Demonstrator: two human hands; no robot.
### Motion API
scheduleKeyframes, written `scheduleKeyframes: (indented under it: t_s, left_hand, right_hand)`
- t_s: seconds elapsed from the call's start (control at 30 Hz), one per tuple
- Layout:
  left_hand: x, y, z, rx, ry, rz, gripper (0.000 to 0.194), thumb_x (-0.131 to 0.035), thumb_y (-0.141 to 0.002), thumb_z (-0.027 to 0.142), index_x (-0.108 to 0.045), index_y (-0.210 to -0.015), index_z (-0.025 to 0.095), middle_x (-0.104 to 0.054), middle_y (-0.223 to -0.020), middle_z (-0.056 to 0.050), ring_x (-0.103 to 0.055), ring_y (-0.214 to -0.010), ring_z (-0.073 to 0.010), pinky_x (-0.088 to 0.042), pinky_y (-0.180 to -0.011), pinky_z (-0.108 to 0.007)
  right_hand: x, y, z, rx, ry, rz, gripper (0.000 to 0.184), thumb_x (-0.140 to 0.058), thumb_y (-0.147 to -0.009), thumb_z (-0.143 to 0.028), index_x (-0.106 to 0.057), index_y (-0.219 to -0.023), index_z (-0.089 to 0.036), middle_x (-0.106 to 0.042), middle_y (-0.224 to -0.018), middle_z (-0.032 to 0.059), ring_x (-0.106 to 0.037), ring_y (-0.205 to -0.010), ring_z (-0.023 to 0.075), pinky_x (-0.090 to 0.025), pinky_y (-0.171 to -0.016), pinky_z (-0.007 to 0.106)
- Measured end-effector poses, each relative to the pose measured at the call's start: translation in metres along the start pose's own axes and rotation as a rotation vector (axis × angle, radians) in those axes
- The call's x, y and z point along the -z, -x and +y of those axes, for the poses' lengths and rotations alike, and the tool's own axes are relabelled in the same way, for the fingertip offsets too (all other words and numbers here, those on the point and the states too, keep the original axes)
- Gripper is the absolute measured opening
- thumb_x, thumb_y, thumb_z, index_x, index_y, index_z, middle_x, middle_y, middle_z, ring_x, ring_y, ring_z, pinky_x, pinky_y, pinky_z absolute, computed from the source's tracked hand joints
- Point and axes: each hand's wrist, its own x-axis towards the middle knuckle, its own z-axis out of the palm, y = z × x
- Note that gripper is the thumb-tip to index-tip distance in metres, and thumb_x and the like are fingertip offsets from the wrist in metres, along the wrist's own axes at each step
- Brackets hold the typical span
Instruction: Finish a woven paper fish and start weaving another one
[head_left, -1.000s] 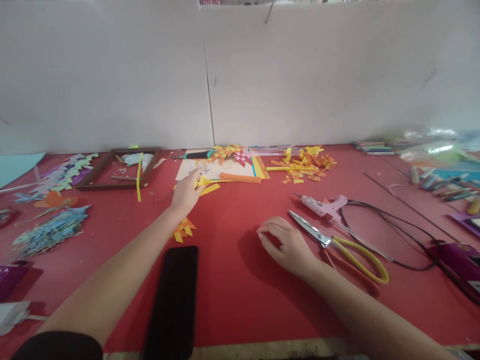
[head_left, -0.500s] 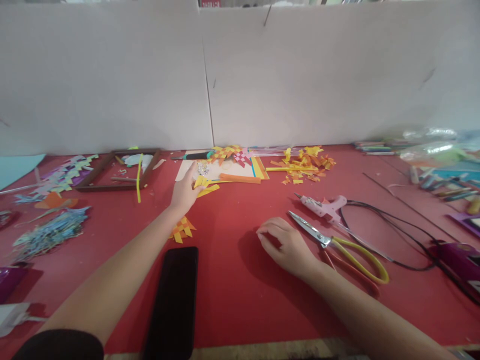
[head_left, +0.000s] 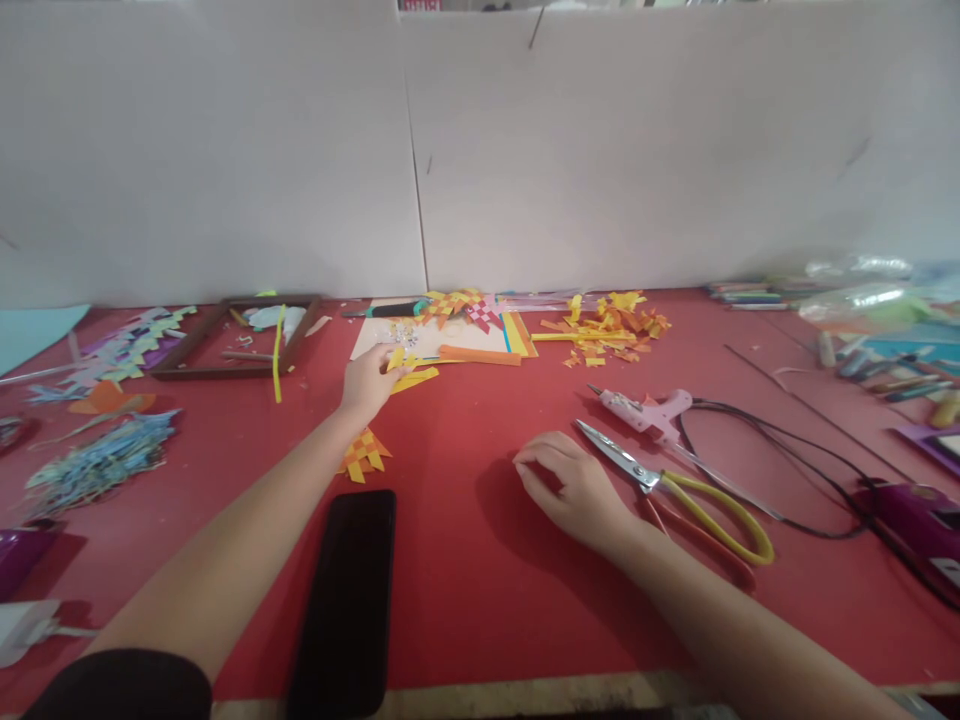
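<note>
My left hand (head_left: 367, 384) reaches to the left edge of a pale board and closes its fingers on yellow paper strips (head_left: 414, 379). Just below that wrist lies an orange and yellow woven paper piece (head_left: 365, 457), partly covered by my forearm. My right hand (head_left: 576, 492) rests on the red table with fingers curled and thumb and fingertips together; nothing shows in it. Close to its right are scissors (head_left: 646, 480) with one yellow and one red handle. A pink glue gun (head_left: 652, 415) lies behind them.
A black phone (head_left: 346, 600) lies at the front. At the back are a brown frame (head_left: 214, 374), woven paper (head_left: 450, 305), an orange strip (head_left: 480, 355) and paper scraps (head_left: 619, 325). Blue-green threads (head_left: 105, 465) lie left. A black cable (head_left: 787, 430) loops right; a white partition (head_left: 600, 150) stands behind.
My left hand's raised fingers have bent down and closed at the yellow strips. My right hand stays where it was.
</note>
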Motion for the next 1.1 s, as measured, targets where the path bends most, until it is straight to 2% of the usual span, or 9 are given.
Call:
scheduleKeyframes:
  t_s: [0.1,0.4,0.57,0.7,0.83,0.9,0.93,1.0,1.1]
  left_hand:
    - [0.000,-0.004,-0.001,0.032,0.016,-0.070,0.034,-0.059,-0.095,0.034,-0.058,-0.124,0.017,-0.060,-0.126,-0.010,-0.063,-0.106,-0.0240,-0.055,-0.087,-0.045]
    - [0.000,-0.011,-0.003,0.101,0.094,-0.190,0.034,-0.060,-0.094,0.034,-0.058,-0.124,0.017,-0.060,-0.125,-0.010,-0.063,-0.105,-0.0238,-0.055,-0.088,-0.045]
    - [-0.003,-0.010,-0.003,0.134,0.147,-0.182,0.034,-0.060,-0.094,0.034,-0.058,-0.124,0.018,-0.060,-0.126,-0.010,-0.063,-0.105,-0.0237,-0.055,-0.088,-0.044]
    - [0.002,-0.010,0.001,0.171,0.230,-0.097,0.034,-0.060,-0.094,0.034,-0.058,-0.124,0.018,-0.060,-0.125,-0.010,-0.063,-0.105,-0.0235,-0.055,-0.088,-0.044]
    - [0.033,-0.016,0.019,0.164,0.411,0.093,0.034,-0.059,-0.095,0.034,-0.058,-0.124,0.017,-0.060,-0.126,-0.011,-0.063,-0.106,-0.0236,-0.055,-0.088,-0.045]
    - [0.053,-0.016,0.034,0.149,0.540,0.185,0.036,-0.061,-0.094,0.035,-0.059,-0.124,0.015,-0.061,-0.125,-0.009,-0.063,-0.106,-0.0266,-0.055,-0.088,-0.046]
    - [0.061,-0.013,0.043,0.143,0.610,0.213,0.036,-0.061,-0.094,0.035,-0.057,-0.125,0.016,-0.060,-0.125,-0.010,-0.063,-0.105,-0.0248,-0.055,-0.087,-0.045]
    - [0.070,0.002,0.063,0.131,0.763,0.165,0.033,-0.062,-0.093,0.030,-0.056,-0.123,0.017,-0.064,-0.118,-0.007,-0.064,-0.097,-0.0190,-0.055,-0.082,-0.035]
    - [0.056,0.042,0.088,0.166,0.958,-0.060,0.024,-0.071,-0.085,0.035,-0.064,-0.101,0.019,-0.069,-0.096,-0.003,-0.065,-0.078,-0.0138,-0.055,-0.068,-0.027]
  right_hand:
    - [0.000,0.000,0.000,-0.002,-0.001,-0.002,0.012,-0.053,-0.090,-0.015,-0.063,-0.085,-0.021,-0.071,-0.084,0.0060,-0.066,-0.079,0.0192,-0.055,-0.073,0.034]
    - [0.002,-0.001,-0.002,-0.032,-0.009,0.006,0.013,-0.054,-0.089,-0.015,-0.063,-0.085,-0.022,-0.071,-0.083,0.0055,-0.066,-0.080,0.0196,-0.055,-0.074,0.034]
    - [0.002,-0.001,-0.002,-0.035,-0.019,0.005,0.012,-0.054,-0.089,-0.016,-0.065,-0.085,-0.021,-0.071,-0.084,0.0054,-0.067,-0.081,0.0193,-0.055,-0.074,0.033]
    - [0.001,-0.001,-0.002,-0.039,-0.027,0.016,0.013,-0.054,-0.089,-0.016,-0.065,-0.084,-0.021,-0.071,-0.083,0.0057,-0.066,-0.080,0.0196,-0.055,-0.075,0.034]
    - [0.003,-0.002,-0.001,-0.064,-0.043,0.049,0.013,-0.054,-0.089,-0.019,-0.066,-0.083,-0.022,-0.071,-0.083,0.0061,-0.066,-0.081,0.0205,-0.055,-0.076,0.035]
    - [0.007,-0.005,-0.002,-0.086,-0.056,0.079,0.013,-0.054,-0.090,-0.021,-0.065,-0.083,-0.022,-0.071,-0.084,0.0065,-0.066,-0.083,0.0210,-0.054,-0.078,0.036]
    - [0.010,-0.006,-0.003,-0.097,-0.056,0.094,0.013,-0.054,-0.090,-0.022,-0.065,-0.084,-0.022,-0.071,-0.085,0.0067,-0.066,-0.084,0.0210,-0.054,-0.080,0.036]
    - [0.016,-0.012,-0.008,-0.157,-0.105,0.118,0.013,-0.053,-0.092,-0.025,-0.065,-0.089,-0.021,-0.071,-0.089,0.0068,-0.066,-0.086,0.0202,-0.054,-0.080,0.035]
    - [0.021,-0.024,-0.019,-0.382,-0.432,0.094,0.020,-0.058,-0.091,-0.039,-0.065,-0.093,-0.021,-0.070,-0.090,0.0055,-0.066,-0.082,0.0174,-0.055,-0.076,0.031]
